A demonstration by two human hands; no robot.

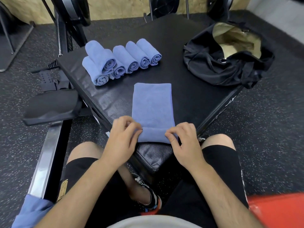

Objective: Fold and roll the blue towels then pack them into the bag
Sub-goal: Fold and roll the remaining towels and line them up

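A folded blue towel (152, 106) lies as a long strip on the black padded box (189, 89), its near end turned over into a first roll. My left hand (122, 139) pinches the roll's left end. My right hand (184, 142) pinches its right end. Several rolled blue towels (118, 60) lie in a row at the box's far left, one stacked on top of others. A black bag (218, 66) sits open at the far right, showing its tan lining.
More blue cloth (31, 209) lies on my left at the frame's lower edge. A black padded bench (52, 106) and metal frame stand to the left. Gym equipment lines the back wall. A red object (279, 211) is at the lower right. Speckled rubber floor surrounds the box.
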